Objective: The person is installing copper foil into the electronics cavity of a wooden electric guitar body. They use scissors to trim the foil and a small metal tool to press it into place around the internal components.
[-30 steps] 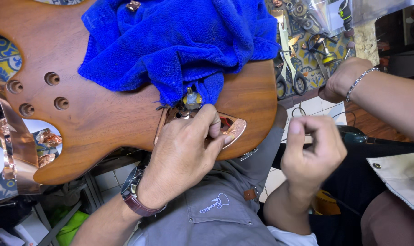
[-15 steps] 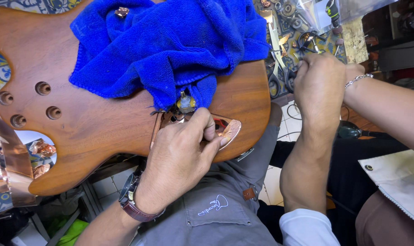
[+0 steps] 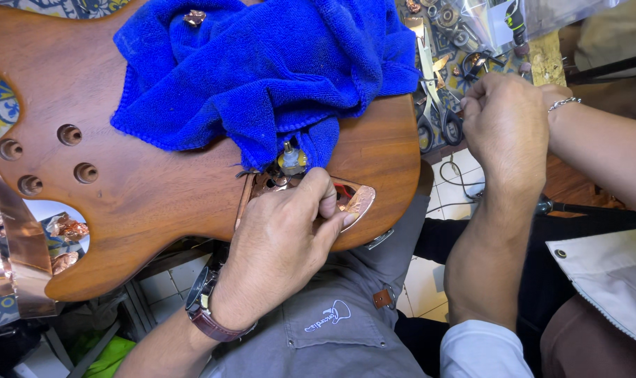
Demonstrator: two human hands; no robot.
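Note:
A brown wooden guitar body (image 3: 157, 196) lies across my lap with a blue towel (image 3: 262, 70) bunched on top. My left hand (image 3: 290, 238), with a watch on the wrist, presses and pinches a copper foil piece (image 3: 358, 199) at a cavity near the body's lower edge. A small yellow-tipped part (image 3: 291, 159) pokes out under the towel just above it. My right hand (image 3: 507, 126) is up at the bench edge by the scissors (image 3: 430, 119). Its back faces me, the fingers are curled, and what they hold is hidden.
Another person's forearm (image 3: 612, 154) with a bracelet (image 3: 563, 103) reaches in from the right, just behind my right hand. Small metal parts and a plastic bag (image 3: 472, 21) clutter the bench. A copper foil strip (image 3: 17, 238) hangs at the left. Three round holes (image 3: 69, 133) mark the body.
My right hand has risen from beside my lap to the bench edge near the scissors. My left hand has stayed on the copper foil.

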